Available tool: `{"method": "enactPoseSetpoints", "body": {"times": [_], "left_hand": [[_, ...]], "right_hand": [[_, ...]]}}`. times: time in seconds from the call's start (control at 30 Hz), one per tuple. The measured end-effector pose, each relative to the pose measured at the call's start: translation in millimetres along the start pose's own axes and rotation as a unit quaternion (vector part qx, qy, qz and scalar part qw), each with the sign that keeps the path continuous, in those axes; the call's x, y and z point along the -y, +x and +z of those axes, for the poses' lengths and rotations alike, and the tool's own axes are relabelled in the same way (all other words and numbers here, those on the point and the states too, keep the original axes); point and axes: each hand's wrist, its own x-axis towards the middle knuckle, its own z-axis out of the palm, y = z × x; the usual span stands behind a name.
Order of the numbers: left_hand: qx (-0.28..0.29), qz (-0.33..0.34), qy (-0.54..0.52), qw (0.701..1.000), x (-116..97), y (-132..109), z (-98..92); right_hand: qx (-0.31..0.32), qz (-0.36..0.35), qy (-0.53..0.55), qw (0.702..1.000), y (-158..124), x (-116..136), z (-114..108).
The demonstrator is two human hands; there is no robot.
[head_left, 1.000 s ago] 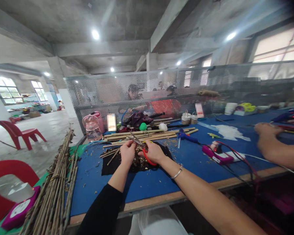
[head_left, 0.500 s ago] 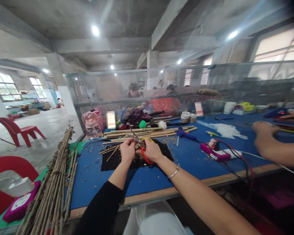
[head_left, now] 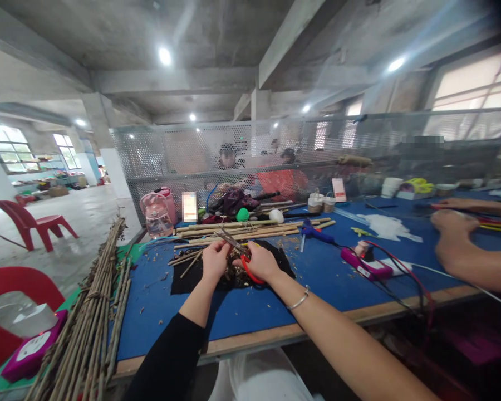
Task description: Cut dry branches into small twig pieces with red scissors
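My right hand is closed on scissors with red and yellow handles, their blades slanting up and left over my left fingertips. Close beside it, my left hand has thumb and fingers pinched together; what they hold, if anything, is too small to make out. Both hands are over a black cloth on the blue tabletop. Brown and pale plant scraps lie heaped on the cloth under the hands. Several short thin sticks rest at the cloth's left side.
Longer sticks lie behind the cloth. A blue glue gun and purple power strip are to the right. A bundle of twigs leans along the left edge. A co-worker's arm reaches in from the right.
The scissor blades have shifted slightly up and left, while my hands stay nearly in place. At the right, the co-worker's far hand has moved left, and the blue tool there is no longer visible.
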Motion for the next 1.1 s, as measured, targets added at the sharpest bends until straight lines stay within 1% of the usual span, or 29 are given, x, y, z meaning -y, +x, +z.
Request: {"method": "enactPoseSetpoints", "body": {"times": [0.1, 0.17, 0.27, 0.33, 0.47, 0.63, 0.8, 0.93, 1.1], "left_hand": [[0.003, 0.000, 0.025, 1.000, -1, 0, -1.5], [0.005, 0.015, 0.046, 0.999, -3, 3, -0.6], [-0.002, 0.045, 0.060, 0.997, -6, 14, 4.6], [-0.012, 0.051, 0.053, 0.997, -7, 23, 9.3], [-0.013, 0.026, 0.013, 0.999, -8, 30, 13.3], [0.017, -0.011, -0.003, 1.000, -6, 18, 6.2], [0.032, 0.032, 0.034, 0.998, -5, 9, 3.3], [0.023, 0.024, 0.040, 0.999, -5, 7, 5.2], [0.022, 0.011, 0.025, 0.999, -8, 7, 5.7]], "right_hand": [[0.013, 0.006, 0.008, 1.000, 0, 0, 0], [0.027, 0.013, 0.024, 0.999, 4, -2, -1], [0.040, 0.014, 0.052, 0.998, 15, -8, -6], [0.032, 0.005, 0.054, 0.998, 26, -11, -10], [0.002, -0.023, 0.017, 1.000, 39, -14, -12], [0.010, -0.038, 0.016, 0.999, 28, -11, -4], [-0.008, -0.058, 0.055, 0.997, 18, -8, -2], [0.010, -0.041, 0.066, 0.997, 16, -12, 0], [0.016, -0.028, 0.067, 0.997, 16, -15, 2]]}}
